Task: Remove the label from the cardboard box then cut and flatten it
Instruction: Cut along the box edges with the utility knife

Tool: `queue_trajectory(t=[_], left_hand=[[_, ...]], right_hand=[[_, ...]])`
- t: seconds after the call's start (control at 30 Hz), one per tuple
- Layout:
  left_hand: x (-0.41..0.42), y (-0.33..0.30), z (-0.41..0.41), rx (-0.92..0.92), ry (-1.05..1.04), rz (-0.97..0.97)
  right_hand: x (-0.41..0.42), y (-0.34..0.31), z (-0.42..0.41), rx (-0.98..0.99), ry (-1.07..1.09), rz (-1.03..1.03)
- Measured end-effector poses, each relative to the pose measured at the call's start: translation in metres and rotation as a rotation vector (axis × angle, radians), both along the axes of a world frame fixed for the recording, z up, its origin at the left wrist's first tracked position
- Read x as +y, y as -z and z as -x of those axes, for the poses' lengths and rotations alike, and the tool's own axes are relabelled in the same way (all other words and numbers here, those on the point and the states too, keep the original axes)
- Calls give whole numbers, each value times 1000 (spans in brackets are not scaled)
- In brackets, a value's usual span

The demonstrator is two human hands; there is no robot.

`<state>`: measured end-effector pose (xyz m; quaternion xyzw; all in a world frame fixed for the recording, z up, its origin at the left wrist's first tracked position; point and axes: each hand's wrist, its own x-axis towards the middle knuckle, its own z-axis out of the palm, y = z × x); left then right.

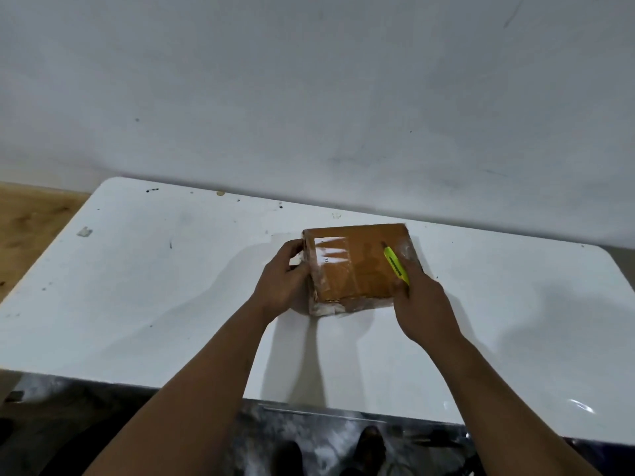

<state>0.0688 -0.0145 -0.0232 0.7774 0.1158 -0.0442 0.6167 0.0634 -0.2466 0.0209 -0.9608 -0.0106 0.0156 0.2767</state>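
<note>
Looking down, I'm seeing the cardboard box (pixel 360 266) sitting on a glossy white table (pixel 154 286) that is butting against a scuffed grey wall (pixel 309 97). My left hand (pixel 281 283) is gripping the box's left side, while my right hand (pixel 424 307) is clutching a yellow cutter (pixel 396 264) over its taped top. Wooden flooring (pixel 31 221) is showing at far left.

Both arms reach forward. The left hand (pixel 281 286) holds the box's (pixel 357 266) left side; the right hand (pixel 424 310) holds a yellow cutter (pixel 396 265) over its right side.
</note>
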Motion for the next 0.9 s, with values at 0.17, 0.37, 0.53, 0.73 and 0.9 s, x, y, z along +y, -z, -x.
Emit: queue_trajectory(t=[0.17,0.37,0.53,0.73,0.9], left_hand=[[1,3,1,17,-17,88],[7,7,4,14,35,89],[4,6,7,-35,92,23],[2,-3,2,-29,73,2],[4,-3,-6,-15,61,14]], right_hand=[[-1,7,-3,4,0,29],[-2,9,-6,4,-6,52],[-11,1,-4,-78,25,-132],[-29,6,-21,-92,179,-150],[-31,13,-38,-29,131,-99]])
